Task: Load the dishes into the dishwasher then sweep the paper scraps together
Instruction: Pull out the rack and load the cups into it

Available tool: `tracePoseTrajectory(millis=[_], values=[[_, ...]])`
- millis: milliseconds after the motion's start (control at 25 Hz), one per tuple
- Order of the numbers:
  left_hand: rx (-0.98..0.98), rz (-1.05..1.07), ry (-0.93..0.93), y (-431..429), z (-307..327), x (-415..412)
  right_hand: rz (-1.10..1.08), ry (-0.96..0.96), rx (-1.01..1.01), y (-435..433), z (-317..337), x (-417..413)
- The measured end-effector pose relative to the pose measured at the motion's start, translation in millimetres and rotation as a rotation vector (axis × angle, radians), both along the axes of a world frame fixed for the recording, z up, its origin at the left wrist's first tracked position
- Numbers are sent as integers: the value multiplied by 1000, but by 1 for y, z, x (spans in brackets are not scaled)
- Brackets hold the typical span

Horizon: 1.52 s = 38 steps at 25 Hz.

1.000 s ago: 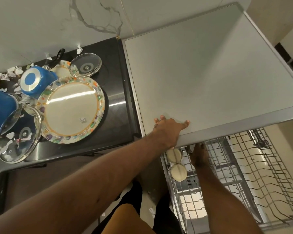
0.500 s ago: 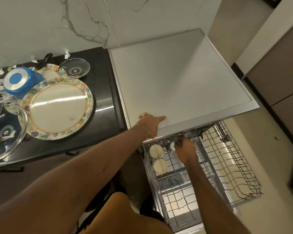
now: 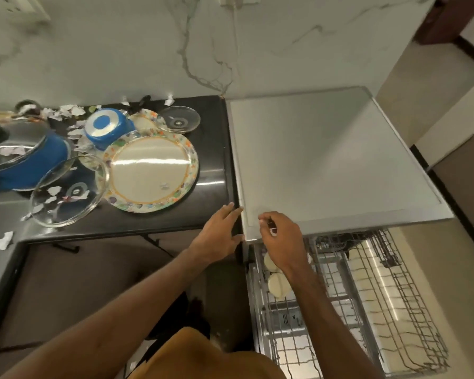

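Dark counter (image 3: 214, 160) (patterned plate (image 3: 151, 170), paper scraps (image 3: 66, 112))

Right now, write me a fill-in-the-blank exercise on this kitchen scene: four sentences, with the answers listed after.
1. The large patterned plate lies on the ____ countertop.
2. The dishwasher rack is pulled ____.
3. Torn paper scraps lie around the ____ pots.
4. At the rack's near left corner, ____ white round dishes show.

Answers: black; out; blue; two
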<state>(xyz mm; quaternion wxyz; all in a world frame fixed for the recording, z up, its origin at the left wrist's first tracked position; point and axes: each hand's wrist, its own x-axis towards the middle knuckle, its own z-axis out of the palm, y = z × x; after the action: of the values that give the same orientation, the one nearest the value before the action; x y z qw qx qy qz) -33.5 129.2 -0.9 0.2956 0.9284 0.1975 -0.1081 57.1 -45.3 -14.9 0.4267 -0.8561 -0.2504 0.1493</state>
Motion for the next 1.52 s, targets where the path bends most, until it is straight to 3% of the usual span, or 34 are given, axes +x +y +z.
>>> tracePoseTrajectory(millis=[360, 720, 1240, 1520], values=[[-59, 395, -77, 102, 19, -121, 359, -27, -36, 141, 17, -52], [-71, 633, -150, 212, 13, -243, 579, -1, -134, 274, 20, -137], [-112, 857, -323, 319, 14, -327, 623, -21, -56, 386, 28, -198], [-96, 1006, -431, 358, 14, -325, 689, -43, -6, 436, 50, -208]])
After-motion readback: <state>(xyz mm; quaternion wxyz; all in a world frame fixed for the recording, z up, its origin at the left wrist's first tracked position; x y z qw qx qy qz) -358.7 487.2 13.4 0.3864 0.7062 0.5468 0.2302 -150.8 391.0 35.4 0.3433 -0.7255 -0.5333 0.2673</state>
